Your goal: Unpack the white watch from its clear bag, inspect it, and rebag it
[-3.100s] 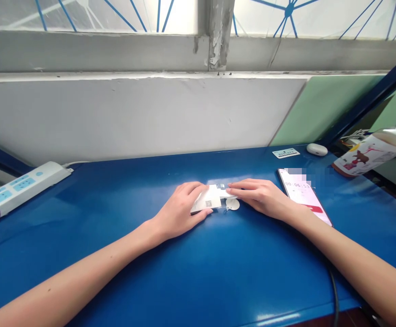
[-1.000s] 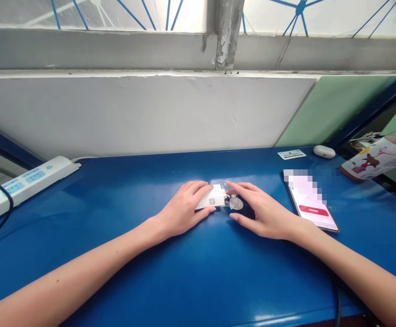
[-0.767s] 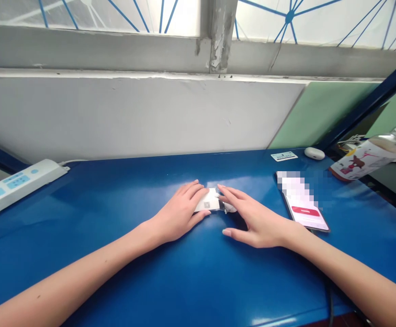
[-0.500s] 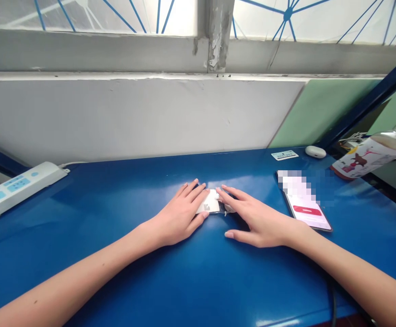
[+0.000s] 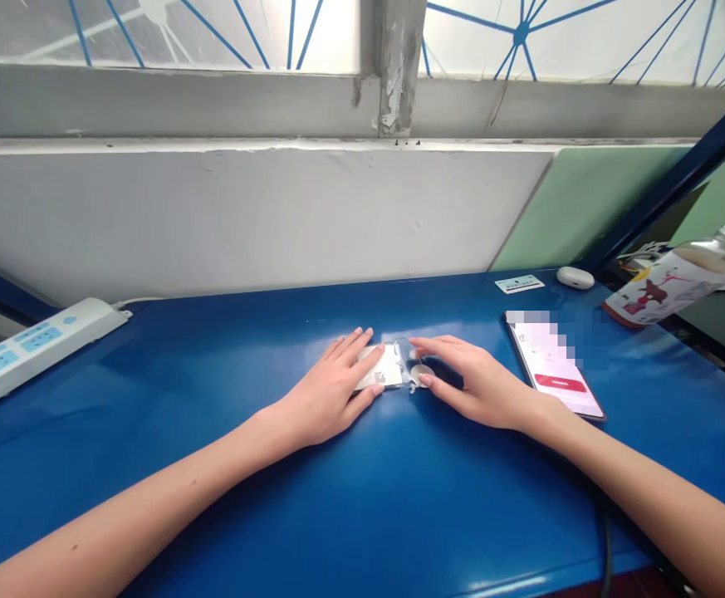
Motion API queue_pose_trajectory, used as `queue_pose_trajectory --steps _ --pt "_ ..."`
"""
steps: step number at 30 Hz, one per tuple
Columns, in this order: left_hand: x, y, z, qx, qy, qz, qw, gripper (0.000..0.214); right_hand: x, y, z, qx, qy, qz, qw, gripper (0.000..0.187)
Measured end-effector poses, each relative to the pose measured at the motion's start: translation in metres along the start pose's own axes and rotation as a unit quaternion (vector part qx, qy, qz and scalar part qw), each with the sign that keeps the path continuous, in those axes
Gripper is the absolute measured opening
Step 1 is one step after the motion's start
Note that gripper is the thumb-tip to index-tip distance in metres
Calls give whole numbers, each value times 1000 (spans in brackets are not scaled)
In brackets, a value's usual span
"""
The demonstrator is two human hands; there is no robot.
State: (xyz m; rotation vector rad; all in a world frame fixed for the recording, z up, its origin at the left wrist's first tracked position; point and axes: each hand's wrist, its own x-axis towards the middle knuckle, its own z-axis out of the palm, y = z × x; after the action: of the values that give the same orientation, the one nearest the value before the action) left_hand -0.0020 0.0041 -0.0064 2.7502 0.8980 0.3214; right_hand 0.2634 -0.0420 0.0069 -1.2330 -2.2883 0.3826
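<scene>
A small clear plastic packet (image 5: 407,353) with a white card (image 5: 391,365) inside lies on the blue table. My left hand (image 5: 340,386) rests flat over the packet's left part, fingers stretched and thumb along the near edge. At the packet's right end is a small round pale disc (image 5: 423,375); whether it sits inside the plastic I cannot tell. My right hand (image 5: 477,382) is curved around that end, with the thumb tip at the disc and the index fingertip by the far corner. A gap shows between thumb and fingers.
A phone (image 5: 555,365) with a lit screen lies beside my right wrist. Farther back are a small card (image 5: 520,284), a white earbud case (image 5: 575,277) and a tilted bottle (image 5: 673,278). A white power strip (image 5: 44,345) lies at the left. The wall (image 5: 243,216) borders the table's far side.
My right thumb has moved up to the disc, and the right fingers have drawn back, showing more of the packet's right end. My left hand stays in place.
</scene>
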Motion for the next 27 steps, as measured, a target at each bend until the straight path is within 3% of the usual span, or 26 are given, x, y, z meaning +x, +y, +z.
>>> queue_pose_trajectory --steps 6,15,22,27 --pt "1 0 1 5 5 2 1000 54 -3 -3 8 35 -27 -19 999 49" --pt "3 1 2 27 -6 6 1000 56 0 2 11 -31 -37 -73 996 46" --pt "3 0 3 33 6 12 999 54 1 -3 14 -68 -37 -73 994 43" --pt "2 -2 3 44 4 23 999 55 1 -3 15 -27 -28 -64 997 46"
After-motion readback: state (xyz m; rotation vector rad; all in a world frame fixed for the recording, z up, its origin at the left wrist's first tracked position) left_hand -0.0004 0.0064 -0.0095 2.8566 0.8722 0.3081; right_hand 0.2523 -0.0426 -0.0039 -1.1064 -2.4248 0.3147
